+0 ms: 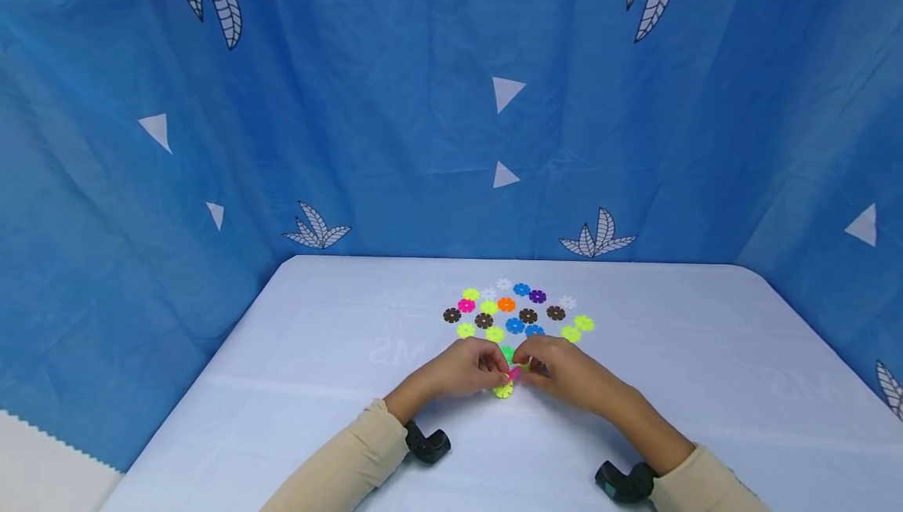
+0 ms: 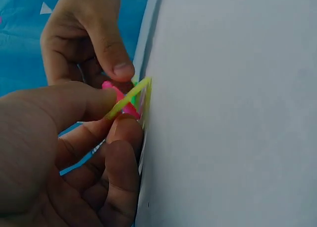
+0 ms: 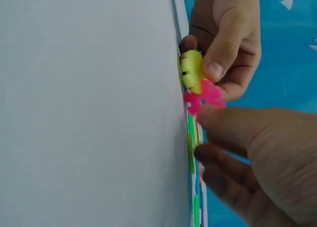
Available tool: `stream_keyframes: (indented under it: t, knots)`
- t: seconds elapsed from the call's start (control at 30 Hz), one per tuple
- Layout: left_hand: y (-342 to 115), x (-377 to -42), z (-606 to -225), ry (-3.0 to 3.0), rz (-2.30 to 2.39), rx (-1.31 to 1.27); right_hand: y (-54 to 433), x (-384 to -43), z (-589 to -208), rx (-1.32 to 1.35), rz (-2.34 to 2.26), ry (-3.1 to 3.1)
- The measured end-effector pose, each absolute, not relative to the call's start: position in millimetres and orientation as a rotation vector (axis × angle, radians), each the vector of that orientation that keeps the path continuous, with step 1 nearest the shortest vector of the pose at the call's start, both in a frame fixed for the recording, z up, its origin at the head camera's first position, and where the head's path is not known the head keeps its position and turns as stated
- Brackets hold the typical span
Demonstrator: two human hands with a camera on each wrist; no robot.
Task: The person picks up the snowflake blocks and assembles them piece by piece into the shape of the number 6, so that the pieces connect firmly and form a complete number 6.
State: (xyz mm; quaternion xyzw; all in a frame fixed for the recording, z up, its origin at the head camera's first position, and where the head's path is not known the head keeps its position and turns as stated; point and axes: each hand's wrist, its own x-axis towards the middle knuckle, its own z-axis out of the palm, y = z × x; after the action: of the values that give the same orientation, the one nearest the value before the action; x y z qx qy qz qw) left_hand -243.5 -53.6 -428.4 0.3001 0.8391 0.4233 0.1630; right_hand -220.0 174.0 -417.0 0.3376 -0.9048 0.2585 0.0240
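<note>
At the bottom of the head view, two beige sleeves (image 1: 346,449) reach in, one left of centre and one at lower right, each with a black device (image 1: 428,444) beside its wrist. Just beyond, at lower centre, the left hand (image 1: 469,367) pinches a notched yellow disc (image 3: 190,66) between thumb and fingers. A pink disc (image 3: 208,95) crosses this yellow one at an angle, the two meeting at the left fingertips; the wrist views show the pair at their middle. The right hand (image 1: 560,371) sits just to the right, its fingers curved, with a gap between them and the thumb. Its thumb tip overlaps the lower edge of the pink disc in the right wrist view; whether it presses on it I cannot tell.

A green disc (image 1: 508,354) shows just past the fingertips. Farther up, around the middle of the frame, flat notched discs lie scattered: yellow ones (image 1: 466,330) nearest, with two more to the right, then blue (image 1: 515,326), brown (image 1: 528,316), orange (image 1: 506,304), another pink, and purple (image 1: 538,296) and white (image 1: 504,284) toward the back. All lie on a white counter (image 1: 705,339). Behind its far edge, a blue curtain (image 1: 395,104) fills the upper frame, printed with white leaves (image 1: 596,237) and triangles (image 1: 506,92).
</note>
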Motion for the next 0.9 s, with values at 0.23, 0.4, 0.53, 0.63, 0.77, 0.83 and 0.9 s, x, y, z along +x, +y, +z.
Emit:
stream_keyframes:
  t: [0.23,0.4,0.53,0.63,0.77,0.83,0.9]
  knots:
    - [-55,-243,-429,2.395,1.204,0.839,182,-222,-421,0.797,0.584,-2.904]
    - [-55,-243,-430,2.405,1.193,0.847,184,-225,-425,0.8,0.582,-2.912]
    - [-54,-243,-430,2.427,1.169,0.846,183,-226,-424,0.772,0.666,-2.953]
    - [-54,-243,-430,2.428,1.161,0.856,183,-227,-422,0.753,0.846,-2.96]
    - [-55,-244,-429,2.412,1.163,0.884,185,-227,-420,0.726,1.118,-2.922]
    - [-56,-245,-429,2.403,1.162,0.893,187,-227,-420,0.69,1.245,-2.917]
    - [-57,-245,-429,2.395,1.162,0.898,189,-228,-421,0.644,1.368,-2.913]
